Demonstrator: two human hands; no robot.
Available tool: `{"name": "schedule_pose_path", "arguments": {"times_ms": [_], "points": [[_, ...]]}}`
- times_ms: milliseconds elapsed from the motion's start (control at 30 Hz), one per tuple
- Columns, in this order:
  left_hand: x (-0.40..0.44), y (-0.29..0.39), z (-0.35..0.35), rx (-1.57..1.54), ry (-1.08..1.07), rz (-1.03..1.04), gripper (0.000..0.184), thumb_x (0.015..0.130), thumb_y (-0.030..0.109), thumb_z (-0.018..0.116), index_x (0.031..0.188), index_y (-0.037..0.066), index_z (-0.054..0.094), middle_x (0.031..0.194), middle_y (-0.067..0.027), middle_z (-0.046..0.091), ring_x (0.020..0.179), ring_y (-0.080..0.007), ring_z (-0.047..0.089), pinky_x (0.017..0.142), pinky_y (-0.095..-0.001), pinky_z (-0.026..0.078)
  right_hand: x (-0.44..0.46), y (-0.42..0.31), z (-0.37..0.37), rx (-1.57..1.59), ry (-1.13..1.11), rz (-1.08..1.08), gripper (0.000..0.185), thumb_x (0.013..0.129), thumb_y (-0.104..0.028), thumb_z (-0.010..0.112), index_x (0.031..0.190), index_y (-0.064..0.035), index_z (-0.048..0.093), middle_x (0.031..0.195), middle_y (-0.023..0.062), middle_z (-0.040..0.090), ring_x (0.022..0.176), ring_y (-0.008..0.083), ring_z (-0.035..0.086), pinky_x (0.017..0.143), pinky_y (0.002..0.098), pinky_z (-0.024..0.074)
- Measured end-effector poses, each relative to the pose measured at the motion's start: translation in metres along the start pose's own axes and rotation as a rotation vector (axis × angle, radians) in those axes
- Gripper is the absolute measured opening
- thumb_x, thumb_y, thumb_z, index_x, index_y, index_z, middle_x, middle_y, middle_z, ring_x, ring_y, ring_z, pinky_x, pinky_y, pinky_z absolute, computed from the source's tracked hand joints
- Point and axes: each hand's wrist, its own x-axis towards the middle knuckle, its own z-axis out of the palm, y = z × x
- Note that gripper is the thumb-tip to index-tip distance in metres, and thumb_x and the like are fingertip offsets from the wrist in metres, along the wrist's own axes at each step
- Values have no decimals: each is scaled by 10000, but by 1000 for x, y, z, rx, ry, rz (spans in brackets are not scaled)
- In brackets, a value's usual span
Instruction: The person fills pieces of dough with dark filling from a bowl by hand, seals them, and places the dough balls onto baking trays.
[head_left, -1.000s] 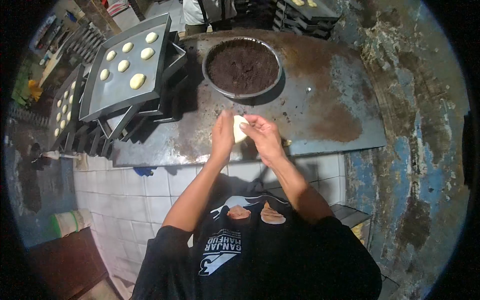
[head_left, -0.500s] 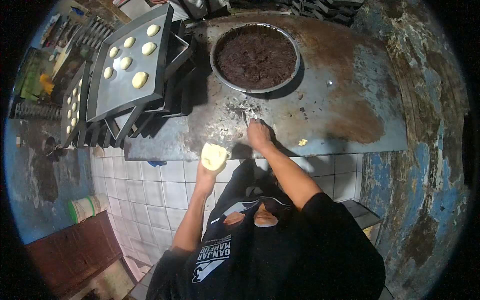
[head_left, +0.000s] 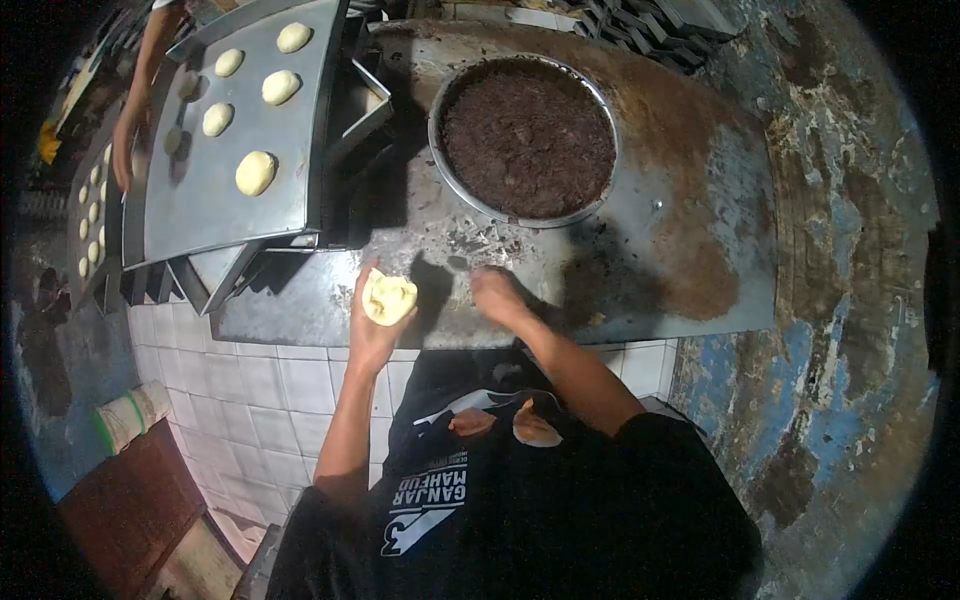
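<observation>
My left hand holds a piece of pale yellow dough, flattened and hollowed like a cup, above the near edge of the metal table. My right hand is closed just over the tabletop, to the right of the dough. By its fingertips shows a small dark flat blade, seemingly the end of a thin tool whose handle is hidden in the fist. Beyond my right hand sits a round metal basin filled with dark brown crumbly filling.
At the left, a metal tray with several dough balls rests on stacked trays. Another person's hand is at its left side. Farther left lies a second tray of dough balls. Dark metal racks stand behind.
My left hand has moved left and away from me with the dough. The right hand has drawn slightly left and lower. Another person's arm has appeared; two leftmost dough balls are gone from the tray.
</observation>
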Motion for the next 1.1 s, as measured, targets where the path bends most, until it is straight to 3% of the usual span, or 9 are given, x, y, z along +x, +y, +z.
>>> {"name": "schedule_pose_path", "arguments": {"times_ms": [67,133,267,433,533,633,733,967,1100], "points": [[9,5,0,82,9,41,882,751,-80,799,1490,39,332,1279,-90,581,1112,-168,619,994,-297,500,14,-6,-3,285,-130,299,232,965,-131,480,993,18,656,971,225,684,927,362,669,856,439,532],[15,5,-5,117,57,72,894,754,-79,799,1502,47,325,1253,-86,600,1099,-172,625,993,-302,501,19,17,-11,248,212,160,251,980,-145,471,1003,28,652,925,198,692,892,334,672,832,425,533],[28,-17,-24,110,11,-44,637,771,-65,791,1331,34,505,1146,-61,663,1062,-167,642,969,-295,505,23,43,23,43,-27,-106,210,967,-129,502,963,18,652,906,187,691,892,316,676,808,427,520],[16,-19,-24,71,59,-51,525,793,-66,775,1256,35,549,1145,-57,666,1061,-138,640,946,-276,511,41,-1,-21,200,69,223,224,969,-115,486,1018,12,664,886,210,677,854,273,664,764,457,500],[-2,-29,-21,67,83,-37,527,804,-65,768,1270,36,541,1149,-60,665,1057,-140,643,942,-278,514,52,18,-3,133,10,-166,207,967,-118,482,906,10,632,760,154,622,764,228,628,765,459,500],[-22,-36,-15,113,107,-40,550,819,-58,759,1306,22,517,1158,-70,662,1063,-149,645,943,-285,518,47,-15,-47,65,-377,38,197,952,-117,515,959,11,665,846,160,665,844,244,649,821,432,518],[-54,-34,-4,91,195,-49,540,827,-48,757,1306,8,513,1169,-78,658,1065,-155,644,943,-284,517,22,32,-98,330,-188,156,292,871,-81,607,1145,-34,698,1175,160,694,1049,233,667,887,387,522],[-115,-55,19,90,273,-32,508,842,-32,748,1297,17,526,1163,-65,651,1072,-150,629,952,-284,496,26,134,-140,-90,245,27,224,870,-161,591,1010,-42,719,954,217,705,942,393,683,851,439,533],[-132,-49,31,105,284,6,463,847,-30,736,1267,25,548,1132,-52,648,1046,-136,624,936,-268,487,-3,74,-120,38,73,-31,232,899,-188,546,967,-30,702,972,241,688,960,449,650,851,506,516]]}}
